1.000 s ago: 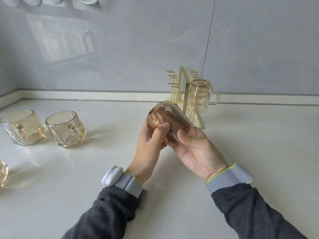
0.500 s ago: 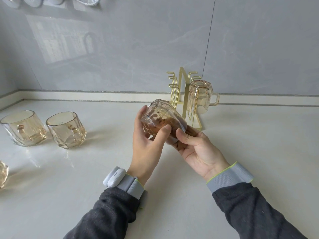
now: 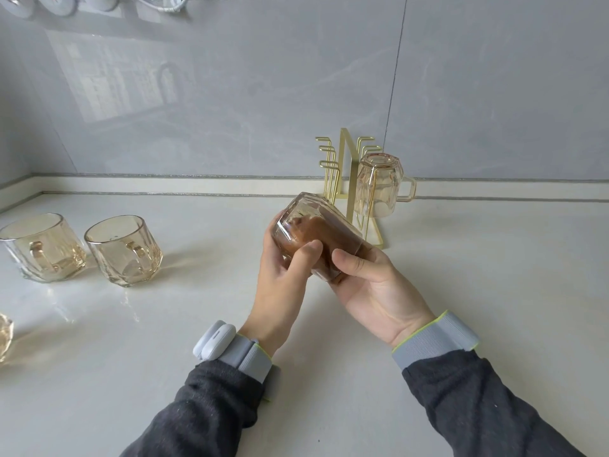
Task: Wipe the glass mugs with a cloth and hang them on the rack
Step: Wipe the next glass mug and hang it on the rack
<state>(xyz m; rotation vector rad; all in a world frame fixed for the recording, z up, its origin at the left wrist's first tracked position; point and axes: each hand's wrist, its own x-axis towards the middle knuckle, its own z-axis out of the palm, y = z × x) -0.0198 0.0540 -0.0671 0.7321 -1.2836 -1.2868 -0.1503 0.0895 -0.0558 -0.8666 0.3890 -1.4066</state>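
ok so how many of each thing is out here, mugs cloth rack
amber glass mugs: 5 (one held, one hung, two standing at left, one cut off at left edge)
brown cloth: 1
gold wire rack: 1
total: 7

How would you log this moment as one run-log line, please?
stage: wiping | left hand: grips held mug | right hand: grips its mouth end, brown cloth inside | rack: one hung mug, inverted | counter: two upright mugs waiting

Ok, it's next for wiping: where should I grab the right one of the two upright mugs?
Probably its handle, coming from your side: the mug stands mouth up with the handle seemingly facing you, and the other mug crowds its left.
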